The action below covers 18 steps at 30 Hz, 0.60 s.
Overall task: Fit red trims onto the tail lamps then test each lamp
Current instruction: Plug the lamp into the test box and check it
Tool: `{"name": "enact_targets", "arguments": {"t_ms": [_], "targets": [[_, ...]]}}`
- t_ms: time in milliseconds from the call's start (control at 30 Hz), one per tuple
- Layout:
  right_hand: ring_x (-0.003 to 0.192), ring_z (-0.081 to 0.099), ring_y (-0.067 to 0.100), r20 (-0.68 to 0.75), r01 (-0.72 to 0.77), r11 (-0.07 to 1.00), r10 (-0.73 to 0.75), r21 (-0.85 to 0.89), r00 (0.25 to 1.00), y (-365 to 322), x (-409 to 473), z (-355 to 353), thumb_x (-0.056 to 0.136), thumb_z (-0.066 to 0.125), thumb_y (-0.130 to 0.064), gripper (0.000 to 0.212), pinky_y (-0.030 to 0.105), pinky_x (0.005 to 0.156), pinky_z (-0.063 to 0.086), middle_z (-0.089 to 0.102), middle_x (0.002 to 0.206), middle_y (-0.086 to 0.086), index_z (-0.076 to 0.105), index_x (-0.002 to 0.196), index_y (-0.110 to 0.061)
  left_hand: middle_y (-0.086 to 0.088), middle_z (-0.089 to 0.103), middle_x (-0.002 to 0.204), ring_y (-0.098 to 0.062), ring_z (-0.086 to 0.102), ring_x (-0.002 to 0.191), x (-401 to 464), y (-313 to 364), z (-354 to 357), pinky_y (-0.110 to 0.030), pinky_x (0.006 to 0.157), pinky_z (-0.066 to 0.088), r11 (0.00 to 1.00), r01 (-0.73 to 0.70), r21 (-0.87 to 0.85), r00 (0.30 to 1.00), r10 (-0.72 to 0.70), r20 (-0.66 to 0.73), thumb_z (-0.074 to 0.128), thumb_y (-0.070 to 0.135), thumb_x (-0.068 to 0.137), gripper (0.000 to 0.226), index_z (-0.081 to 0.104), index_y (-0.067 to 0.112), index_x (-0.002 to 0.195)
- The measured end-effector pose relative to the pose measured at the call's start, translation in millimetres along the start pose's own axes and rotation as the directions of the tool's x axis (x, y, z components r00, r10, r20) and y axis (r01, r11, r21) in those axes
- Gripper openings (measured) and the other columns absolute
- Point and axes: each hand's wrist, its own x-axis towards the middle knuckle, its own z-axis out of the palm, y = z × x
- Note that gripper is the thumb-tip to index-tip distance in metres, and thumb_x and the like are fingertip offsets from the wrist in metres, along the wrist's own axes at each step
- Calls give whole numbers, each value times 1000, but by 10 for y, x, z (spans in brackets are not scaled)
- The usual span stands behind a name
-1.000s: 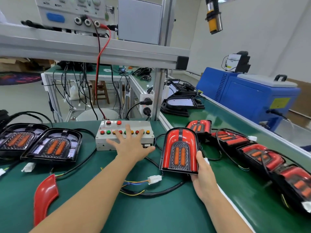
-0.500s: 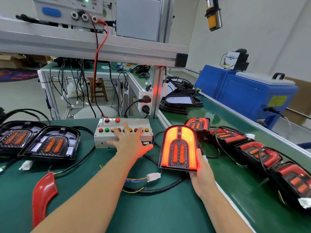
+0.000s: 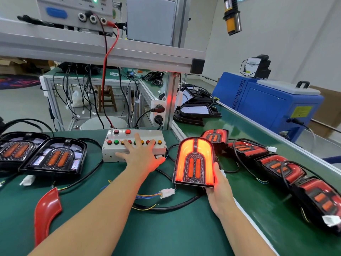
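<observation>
Head view: left hand spread flat over the button box, fingertips on its row of coloured buttons. Right hand gripping the lit tail lamp by its lower right edge, propped upright on the green table, glowing orange-red. Loose red trim lying near left; two untrimmed lamps beyond it.

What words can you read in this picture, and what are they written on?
"OFF", "COARSE", "FINE", "GND", "+" and "-": on the grey power box up on the shelf.
Yellow sticker on the blue machine: too small to read.
Label on the small printer above it: too blurred to read.
Button box under the left hand: no readable words.
</observation>
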Motion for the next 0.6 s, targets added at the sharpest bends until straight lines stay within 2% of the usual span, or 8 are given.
{"name": "enact_targets", "arguments": {"t_ms": [333, 467, 600], "targets": [[84, 70, 8, -14, -2, 1000, 2, -10, 1000, 1, 2, 4, 103, 41, -37, 27, 36, 98, 47, 76, 92, -3, 65, 102, -28, -6, -13, 158, -50, -7, 140, 13, -3, 7, -76, 100, 9, 1000, 3, 15, 1000, -3, -11, 47, 75, 79, 76, 19, 49, 144], [89, 71, 10, 5, 9, 999, -8, -43, 1000, 2, 4, -12, 103, 40, -38, 28, 34, 93, 49, 76, 96, -4, 65, 106, -26, -5, -12, 159, -47, -8, 141, 14, 3, 12, -76, 101, 8, 1000, -1, 26, 999, 2, -33, 45, 77, 77, 77, 19, 47, 144], [87, 72, 8, 17, 20, 998, -19, -56, 1000, 5, 17, -31, 103, 40, -39, 28, 32, 86, 50, 76, 99, -3, 65, 106, -26, -6, -10, 160, -39, -10, 144, 8, -12, 50, -74, 102, -1, 994, -53, 95, 992, 63, -112, 41, 77, 78, 81, 15, 43, 147]]}}
